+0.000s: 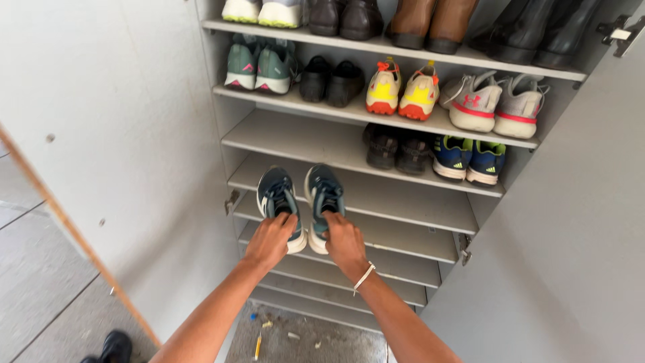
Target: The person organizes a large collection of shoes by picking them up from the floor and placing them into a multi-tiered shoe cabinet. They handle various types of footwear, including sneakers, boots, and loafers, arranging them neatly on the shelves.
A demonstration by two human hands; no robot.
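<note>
At shelf [376,195] | left hand [270,240], right hand [344,243] (arms outstretched) | fingers pinching teal sneakers' [300,202] heels

I see soft, even daylight over the pale cabinet doors [134,134], without glare. Deeper shelves [376,195] lie in mild shadow. The picture is sharp in the centre, with lines bending toward the edges.

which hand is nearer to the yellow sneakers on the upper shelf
Right. The right hand grips the heel of the right teal shoe, below and slightly left of the yellow sneakers. The left hand holds the other teal shoe, farther left.
</note>
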